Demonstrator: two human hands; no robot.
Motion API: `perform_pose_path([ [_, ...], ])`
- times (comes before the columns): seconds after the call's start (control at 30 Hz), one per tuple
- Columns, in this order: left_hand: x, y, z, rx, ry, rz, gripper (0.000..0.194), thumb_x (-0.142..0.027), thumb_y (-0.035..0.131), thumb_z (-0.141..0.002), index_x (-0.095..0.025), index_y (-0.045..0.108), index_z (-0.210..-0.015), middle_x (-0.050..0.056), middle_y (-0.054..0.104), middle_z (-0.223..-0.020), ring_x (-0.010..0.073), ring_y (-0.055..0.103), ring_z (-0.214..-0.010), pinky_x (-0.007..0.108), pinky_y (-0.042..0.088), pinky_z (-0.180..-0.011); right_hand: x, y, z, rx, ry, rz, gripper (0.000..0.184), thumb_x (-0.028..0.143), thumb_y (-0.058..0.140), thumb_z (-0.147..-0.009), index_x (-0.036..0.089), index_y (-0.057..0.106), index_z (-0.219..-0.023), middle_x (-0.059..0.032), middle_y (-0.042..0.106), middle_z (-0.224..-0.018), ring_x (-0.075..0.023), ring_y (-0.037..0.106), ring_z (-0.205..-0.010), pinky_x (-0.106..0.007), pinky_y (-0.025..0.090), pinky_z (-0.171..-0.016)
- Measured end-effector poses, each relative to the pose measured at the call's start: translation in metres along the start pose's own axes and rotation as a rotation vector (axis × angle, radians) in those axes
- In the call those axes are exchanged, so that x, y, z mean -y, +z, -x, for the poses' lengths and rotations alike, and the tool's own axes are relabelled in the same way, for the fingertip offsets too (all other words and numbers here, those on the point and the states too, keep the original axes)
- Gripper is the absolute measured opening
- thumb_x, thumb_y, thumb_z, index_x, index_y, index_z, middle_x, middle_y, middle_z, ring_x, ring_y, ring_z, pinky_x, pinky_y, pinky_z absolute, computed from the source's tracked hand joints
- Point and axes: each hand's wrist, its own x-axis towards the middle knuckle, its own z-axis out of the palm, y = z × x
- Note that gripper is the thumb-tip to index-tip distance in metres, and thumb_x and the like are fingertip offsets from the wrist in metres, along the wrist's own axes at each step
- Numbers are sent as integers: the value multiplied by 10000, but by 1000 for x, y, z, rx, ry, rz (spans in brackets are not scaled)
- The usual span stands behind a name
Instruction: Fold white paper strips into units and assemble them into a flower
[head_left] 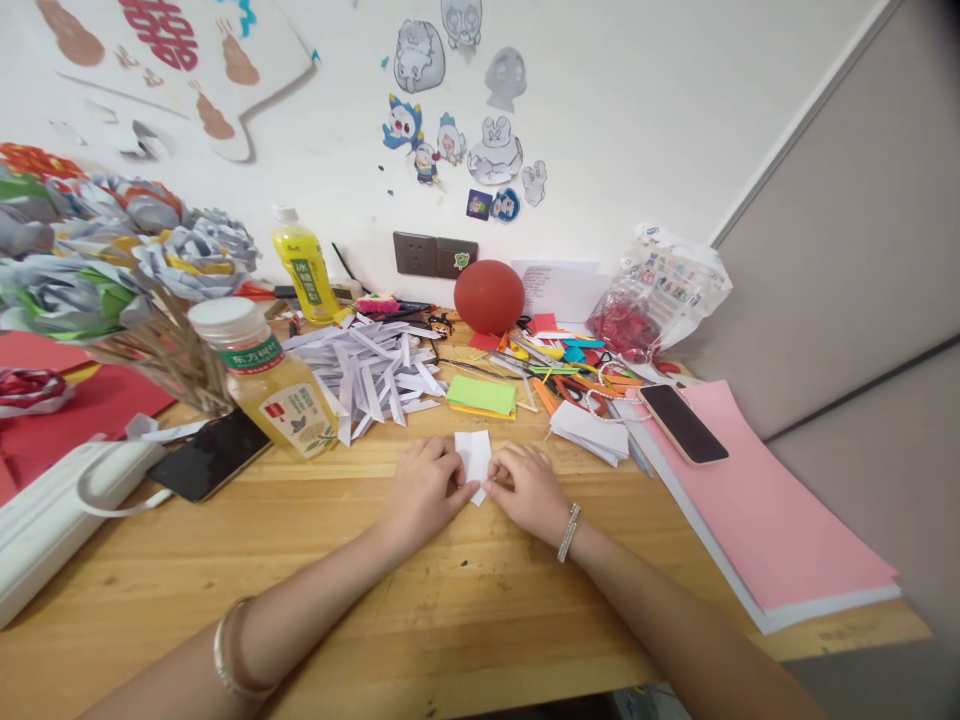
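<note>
1 gold-toned bangle [219,652], 1 sparkly bracelet [569,533]

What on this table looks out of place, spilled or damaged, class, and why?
Nothing looks spilled or broken. Strips lie crisscrossed in a heap and coloured scraps are jumbled, so both look untidy. A dark speck stands out on the wood, nearer than the paper between left hand and right hand.
</note>
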Motion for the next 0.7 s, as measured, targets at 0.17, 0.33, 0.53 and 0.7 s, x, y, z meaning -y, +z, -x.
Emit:
perform_pose_path([
  [0.17,4,3,2,-85,-21,-8,205,-362,668,-697,-199,556,-752,52,539,-924,244,477,-885,380,406,-779,-2,2,-1,-43,27,-31,102,101,564,-751,197,543,-780,28,535,-712,-157,486,-753,-273,296,-708],
  [0.33,5,5,2,-106,-30,-5,228,-372,675,-693,-197,547,-764,59,534,-943,249,480,-896,397,412,-797,0,3,2,-68,11,18,243,315,694,-680,202,543,-833,18,535,-756,-178,485,-775,-286,302,-716],
  [0.53,16,-1,-2,-84,-17,15,231,-314,693,-689,-199,593,-861,60,538,-968,253,491,-921,395,437,-803,0,3,2,-26,1,59,308,346,713,-647,211,539,-863,10,544,-815,-189,484,-813,-291,303,-719],
  [0.7,27,-9,-2,-50,224,3,234,-226,530,-838,-242,632,-1048,90,515,-1203,272,427,-1111,450,402,-913,-5,-3,-1,32,-27,-17,320,289,736,-632,207,546,-876,25,540,-784,-171,491,-775,-283,326,-707],
])
